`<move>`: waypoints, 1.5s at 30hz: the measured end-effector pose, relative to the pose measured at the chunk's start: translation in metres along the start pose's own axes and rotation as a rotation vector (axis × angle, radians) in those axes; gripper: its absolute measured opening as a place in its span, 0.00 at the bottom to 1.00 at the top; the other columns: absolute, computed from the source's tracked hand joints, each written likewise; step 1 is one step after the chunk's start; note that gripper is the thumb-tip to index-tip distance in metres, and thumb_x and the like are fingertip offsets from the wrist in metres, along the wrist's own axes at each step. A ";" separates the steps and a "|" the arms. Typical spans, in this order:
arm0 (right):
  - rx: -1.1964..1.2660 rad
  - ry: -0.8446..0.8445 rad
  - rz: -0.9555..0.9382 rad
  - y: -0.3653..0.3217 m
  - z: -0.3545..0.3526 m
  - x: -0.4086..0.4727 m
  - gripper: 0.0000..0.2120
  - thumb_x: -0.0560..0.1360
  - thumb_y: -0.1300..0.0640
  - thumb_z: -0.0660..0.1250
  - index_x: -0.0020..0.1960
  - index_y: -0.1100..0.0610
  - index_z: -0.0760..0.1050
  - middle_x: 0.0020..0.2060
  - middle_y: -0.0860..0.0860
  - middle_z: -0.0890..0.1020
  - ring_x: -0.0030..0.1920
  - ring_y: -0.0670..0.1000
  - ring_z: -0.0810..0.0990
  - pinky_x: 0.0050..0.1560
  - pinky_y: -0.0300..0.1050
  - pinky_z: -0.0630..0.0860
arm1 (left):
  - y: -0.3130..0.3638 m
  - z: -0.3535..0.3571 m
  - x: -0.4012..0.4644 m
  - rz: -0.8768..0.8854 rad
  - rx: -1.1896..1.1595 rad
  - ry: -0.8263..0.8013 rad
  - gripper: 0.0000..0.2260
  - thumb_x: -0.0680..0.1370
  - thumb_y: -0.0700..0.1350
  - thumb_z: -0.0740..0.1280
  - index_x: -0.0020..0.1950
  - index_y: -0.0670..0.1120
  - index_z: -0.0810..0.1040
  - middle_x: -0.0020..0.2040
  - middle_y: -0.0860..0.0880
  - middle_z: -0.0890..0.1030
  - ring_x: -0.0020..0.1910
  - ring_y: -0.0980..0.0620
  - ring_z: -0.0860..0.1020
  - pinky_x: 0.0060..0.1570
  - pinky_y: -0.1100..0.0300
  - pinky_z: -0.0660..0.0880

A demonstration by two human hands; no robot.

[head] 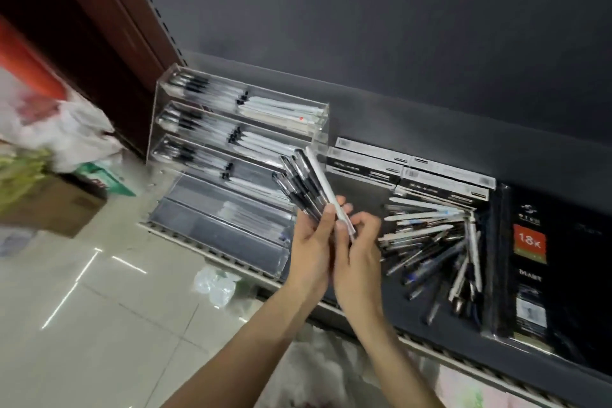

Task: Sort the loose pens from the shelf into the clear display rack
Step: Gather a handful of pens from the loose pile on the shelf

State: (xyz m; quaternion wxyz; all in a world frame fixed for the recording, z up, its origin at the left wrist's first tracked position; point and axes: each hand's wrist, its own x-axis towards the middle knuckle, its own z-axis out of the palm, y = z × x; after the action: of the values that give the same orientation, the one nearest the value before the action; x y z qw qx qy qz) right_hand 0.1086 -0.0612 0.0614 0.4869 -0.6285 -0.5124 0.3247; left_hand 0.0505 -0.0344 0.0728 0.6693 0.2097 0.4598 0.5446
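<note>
Hands (334, 242) together grip a pen bundle (306, 180) beside the rack (231, 156).

Flat pen boxes (410, 172) are lying on the shelf beside a black wrapped notebook (543, 262); a cardboard box (56, 205) and plastic bags (56, 129) are sitting on the tiled floor (109, 301)

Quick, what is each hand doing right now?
Left hand: holding a bunch of pens.
Right hand: pinching the white pen.
</note>
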 end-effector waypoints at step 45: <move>-1.473 -0.175 -0.530 -0.027 0.116 0.078 0.18 0.51 0.74 0.64 0.36 0.57 0.76 0.30 0.50 0.79 0.30 0.50 0.78 0.26 0.38 0.69 | 0.164 -0.232 0.103 -0.166 0.296 -0.072 0.06 0.74 0.39 0.70 0.41 0.49 0.83 0.37 0.51 0.85 0.39 0.57 0.83 0.43 0.64 0.79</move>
State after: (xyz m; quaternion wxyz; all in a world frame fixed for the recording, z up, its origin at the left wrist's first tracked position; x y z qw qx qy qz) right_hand 0.0148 0.0465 0.0573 -0.0358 -0.6184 -0.7649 -0.1769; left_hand -0.2345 0.0620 0.0473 0.6899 0.2866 0.5263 0.4061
